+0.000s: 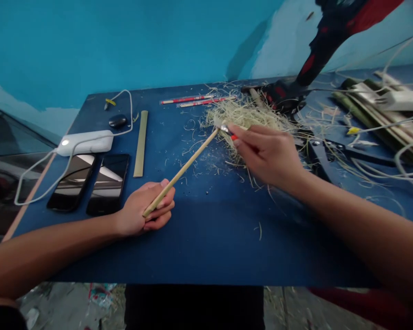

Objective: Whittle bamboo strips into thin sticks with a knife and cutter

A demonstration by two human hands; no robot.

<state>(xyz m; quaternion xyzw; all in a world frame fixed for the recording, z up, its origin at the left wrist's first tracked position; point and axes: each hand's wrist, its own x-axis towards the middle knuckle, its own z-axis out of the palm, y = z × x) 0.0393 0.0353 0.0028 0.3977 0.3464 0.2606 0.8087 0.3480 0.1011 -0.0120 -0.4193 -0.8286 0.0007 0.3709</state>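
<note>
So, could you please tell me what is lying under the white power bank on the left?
Under the white power bank only the blue table shows; its cable crosses one of two phones nearby. Anything directly beneath is covered.

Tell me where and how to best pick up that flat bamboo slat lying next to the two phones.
Probably grip the bamboo slat near its middle, coming straight down from above and pinching its two long edges. It lies flat and narrow, running away from the table's near edge. The phone sits close on its left near end, so the bare table on its right gives fingers more room.
</note>
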